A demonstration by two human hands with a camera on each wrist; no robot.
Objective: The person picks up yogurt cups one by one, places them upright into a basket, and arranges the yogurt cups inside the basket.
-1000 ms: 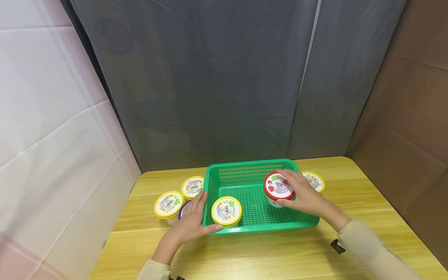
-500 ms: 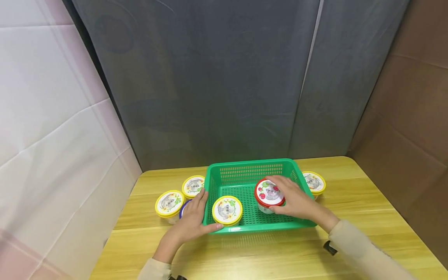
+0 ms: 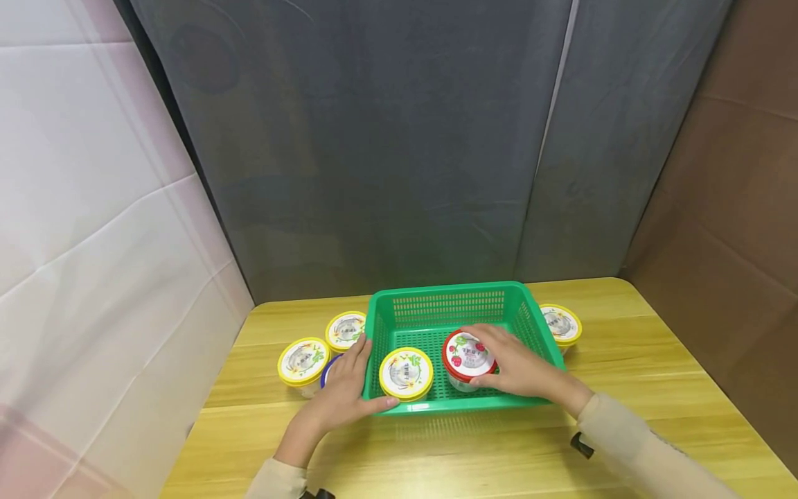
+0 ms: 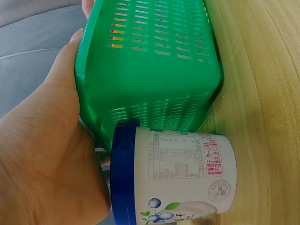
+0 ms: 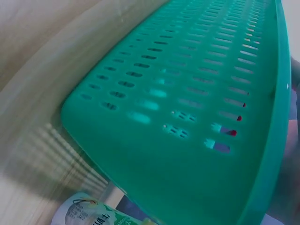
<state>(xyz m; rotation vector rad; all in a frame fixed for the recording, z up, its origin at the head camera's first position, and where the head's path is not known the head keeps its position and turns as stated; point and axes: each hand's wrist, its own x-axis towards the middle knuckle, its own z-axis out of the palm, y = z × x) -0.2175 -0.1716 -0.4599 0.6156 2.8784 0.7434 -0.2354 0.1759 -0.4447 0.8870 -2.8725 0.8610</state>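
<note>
In the head view, my right hand [image 3: 524, 364] holds a red-lidded tub [image 3: 469, 355], its lid printed with berries, inside the green plastic basket [image 3: 449, 294]. Just left of it, a yellow-lidded tub [image 3: 406, 374] sits in the basket's front left corner. My left hand [image 3: 339, 398] rests on that corner, fingers extended along the left side and thumb over the front rim. Partly beneath this hand stands a blue-lidded tub [image 4: 183, 173], which the left wrist view shows upright against the basket's outer wall. The basket wall mostly hides the red-lidded tub in the right wrist view.
Two yellow-lidded tubs, a front one [image 3: 303, 362] and a back one [image 3: 345, 330], stand left of the basket on the wooden table [image 3: 436, 457]. Another yellow-lidded tub [image 3: 561, 324] is by its right side. A grey curtain [image 3: 386, 152] hangs behind.
My right hand has carried the red-lidded tub leftward and a little toward me within the basket, closer to the yellow-lidded tub. The left hand has stayed on the corner.
</note>
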